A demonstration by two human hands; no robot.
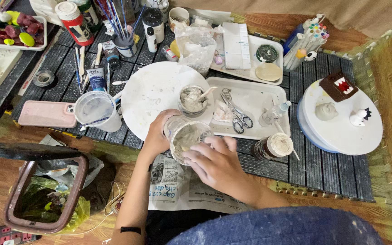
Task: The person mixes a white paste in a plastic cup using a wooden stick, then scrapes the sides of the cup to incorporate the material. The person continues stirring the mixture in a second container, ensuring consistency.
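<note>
1. A clear plastic cup (186, 136), smeared inside with pale paste, is being held tilted over the near edge of the dark slatted tabletop (323, 168), above a sheet of newspaper (178, 190).
2. The left hand (157, 136) is being wrapped around the cup's far side.
3. The right hand (214, 161) is being curled at the rim, its fingertips dipping inside.
4. The step in hand is judged to be scraping or wiping the cup's inside.
5. A steady left grip is being called for next, since the small paste bowl (192, 100) is standing just beyond.
</note>
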